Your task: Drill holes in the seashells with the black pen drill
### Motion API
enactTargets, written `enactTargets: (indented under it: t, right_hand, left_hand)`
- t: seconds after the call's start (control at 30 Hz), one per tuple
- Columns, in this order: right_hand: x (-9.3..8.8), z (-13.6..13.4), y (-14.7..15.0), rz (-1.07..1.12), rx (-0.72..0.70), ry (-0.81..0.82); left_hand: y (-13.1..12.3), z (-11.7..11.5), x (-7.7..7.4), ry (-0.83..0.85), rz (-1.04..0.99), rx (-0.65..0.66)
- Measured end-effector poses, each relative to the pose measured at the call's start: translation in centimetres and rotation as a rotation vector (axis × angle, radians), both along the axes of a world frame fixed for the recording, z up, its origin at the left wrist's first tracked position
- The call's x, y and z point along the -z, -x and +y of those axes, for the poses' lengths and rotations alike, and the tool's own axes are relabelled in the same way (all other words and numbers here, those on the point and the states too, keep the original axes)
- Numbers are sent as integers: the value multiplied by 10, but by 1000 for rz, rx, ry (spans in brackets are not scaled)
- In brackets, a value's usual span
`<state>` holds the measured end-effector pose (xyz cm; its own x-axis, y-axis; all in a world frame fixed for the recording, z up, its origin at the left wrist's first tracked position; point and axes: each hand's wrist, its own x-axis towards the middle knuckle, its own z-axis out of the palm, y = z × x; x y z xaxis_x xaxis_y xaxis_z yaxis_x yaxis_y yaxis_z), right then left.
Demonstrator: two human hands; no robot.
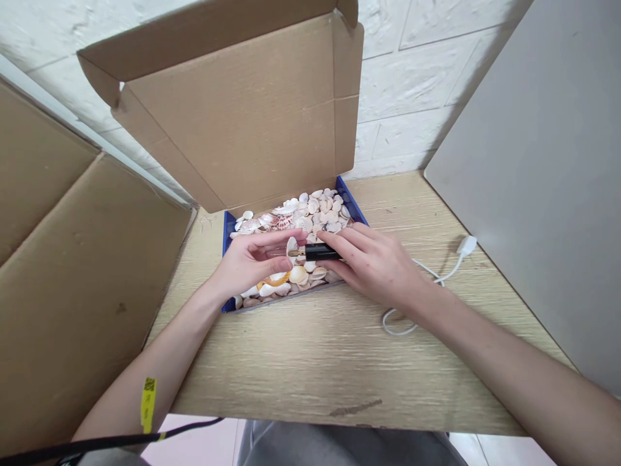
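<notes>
Between the thumb and fingers of my left hand is a small pale seashell, pinched on edge. My right hand is wrapped round a black mini drill whose brass-coloured chuck points left. The chuck end meets the shell, and a thin bit seems to show on the shell's far side. Both hands are over a blue-sided cardboard box full of white, cream and brownish seashells. A yellow-orange curved piece lies among the shells below my left fingers.
The box's brown lid stands raised at the back, near a white brick wall. A white cable with a plug lies on the wooden table at right. Cardboard and a grey panel flank the table.
</notes>
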<state>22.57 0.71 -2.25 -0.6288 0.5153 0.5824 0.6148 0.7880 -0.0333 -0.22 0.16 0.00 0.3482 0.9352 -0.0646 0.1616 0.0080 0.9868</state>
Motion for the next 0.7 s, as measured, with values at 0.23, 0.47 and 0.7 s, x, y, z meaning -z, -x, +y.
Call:
enactTargets:
  t: [0.23, 0.47, 0.7]
  right_hand:
    - [1, -1, 1, -24, 10, -37]
    - [-5, 2, -6, -38, 108, -46]
    - [-8, 4, -10, -2, 124, -51]
  left_hand:
    - [-4, -2, -2, 21, -2, -45]
    - [0, 3, 6, -83, -65, -151]
    - [5, 3, 11, -108, -149, -41]
